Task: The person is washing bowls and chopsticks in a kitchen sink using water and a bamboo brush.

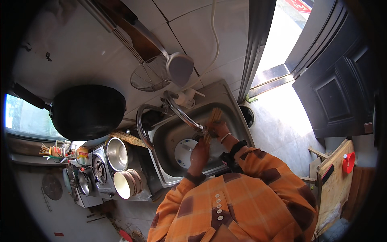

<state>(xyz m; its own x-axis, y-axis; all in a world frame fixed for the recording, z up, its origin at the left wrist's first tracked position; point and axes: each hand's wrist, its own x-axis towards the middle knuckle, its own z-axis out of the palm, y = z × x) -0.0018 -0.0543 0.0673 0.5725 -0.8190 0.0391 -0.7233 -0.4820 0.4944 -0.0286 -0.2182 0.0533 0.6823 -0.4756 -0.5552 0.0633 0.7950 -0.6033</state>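
Note:
Over the stainless steel sink (pixel 164 169), both hands grip a bundle of thin wooden sticks (pixel 215 114), which look like chopsticks. My left hand (pixel 199 155) closes around the lower end of the bundle. Higher up, my right hand (pixel 222 129) wraps its middle, and a dark patch by its fingers may be a scrubber; I cannot tell. The chrome faucet spout (pixel 183 113) ends just above the hands. Under my left hand, partly hidden by it, a white plate (pixel 180 155) with blue floral marks lies in the basin.
A second curved chrome pipe (pixel 140 121) rises at the sink's left edge. A black wok (pixel 87 112), a wire strainer (pixel 149 75) and a spatula (pixel 180 68) hang on the wall. Metal pots (pixel 118 154), pale bowls (pixel 124 184) and a gas stove (pixel 101 169) stand left. A dark door (pixel 332 84) stands ajar right.

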